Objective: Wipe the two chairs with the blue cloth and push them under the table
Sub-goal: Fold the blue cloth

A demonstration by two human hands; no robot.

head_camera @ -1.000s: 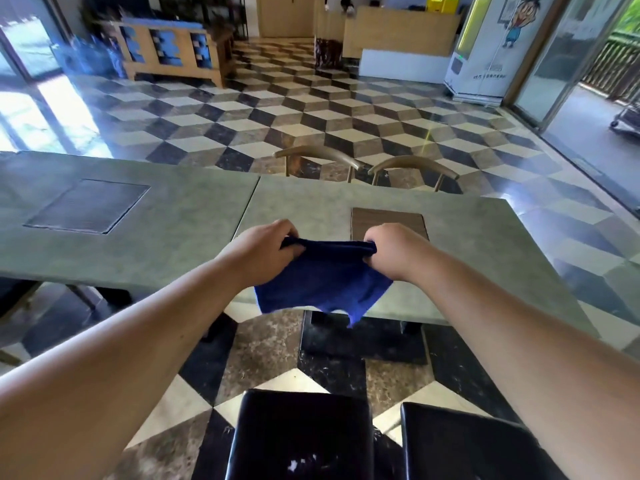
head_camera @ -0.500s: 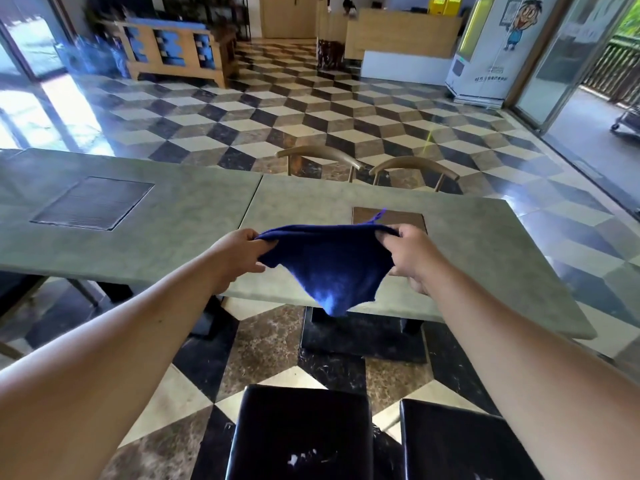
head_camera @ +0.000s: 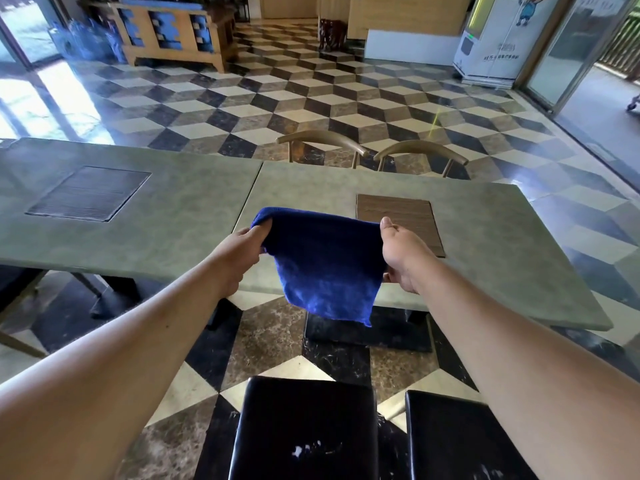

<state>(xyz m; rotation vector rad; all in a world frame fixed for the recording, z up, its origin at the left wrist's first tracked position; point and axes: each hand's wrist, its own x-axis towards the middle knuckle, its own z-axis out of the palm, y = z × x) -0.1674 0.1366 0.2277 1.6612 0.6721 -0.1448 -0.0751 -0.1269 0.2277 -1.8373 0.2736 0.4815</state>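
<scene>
Two black chair seats sit side by side at the bottom of the frame, the left chair (head_camera: 304,431) at 6 o'clock with white smudges on its cushion, the right chair (head_camera: 460,441) at 5 o'clock just beside it, both standing clear of the table on the patterned tile floor (head_camera: 273,337). Above them, two bare forearms reach forward and a blue cloth (head_camera: 323,268) hangs stretched between the hands in mid-air over the near edge of the table. The left hand (head_camera: 239,258), at 9 o'clock of the cloth, has its fingers curled tight around the cloth's upper left corner. The right hand (head_camera: 401,254), at 3 o'clock of the cloth, pinches the right edge with the thumb up and the other fingers hidden behind the fabric. The cloth's lower corner droops toward 6 o'clock. Beyond, the grey-green table (head_camera: 502,258) carries a brown inset panel (head_camera: 398,216) at 1 o'clock of the cloth. At 12 o'clock, past the far edge, two curved wooden chair backs (head_camera: 370,150) rise side by side.
</scene>
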